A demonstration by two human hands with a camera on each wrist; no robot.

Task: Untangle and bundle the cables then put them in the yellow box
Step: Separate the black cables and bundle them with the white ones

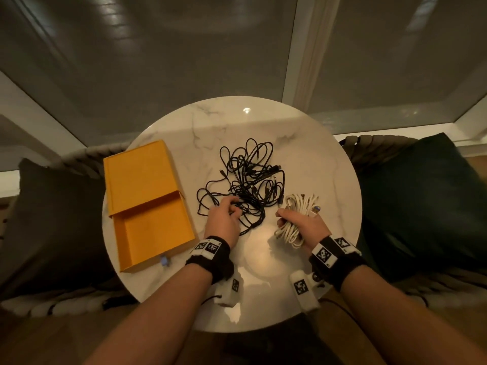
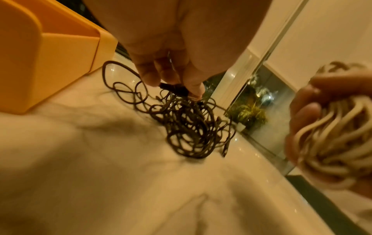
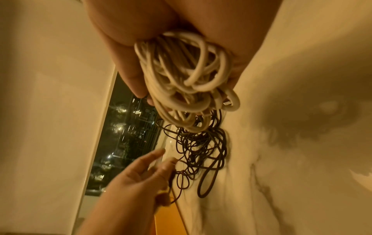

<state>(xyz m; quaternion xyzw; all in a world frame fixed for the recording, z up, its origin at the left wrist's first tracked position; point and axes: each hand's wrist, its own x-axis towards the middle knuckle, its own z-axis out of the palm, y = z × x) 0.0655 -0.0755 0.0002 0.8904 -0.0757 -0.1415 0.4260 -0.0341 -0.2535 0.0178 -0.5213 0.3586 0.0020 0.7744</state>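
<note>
Left hand (image 1: 222,219) pinches black cables (image 1: 247,180) beside yellow box (image 1: 147,206); right hand (image 1: 303,225) grips white bundle (image 1: 295,219).

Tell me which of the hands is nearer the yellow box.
Left. The left hand pinches the black cables just right of the yellow box; the right hand, gripping the white cable bundle, sits beyond the tangle.
</note>
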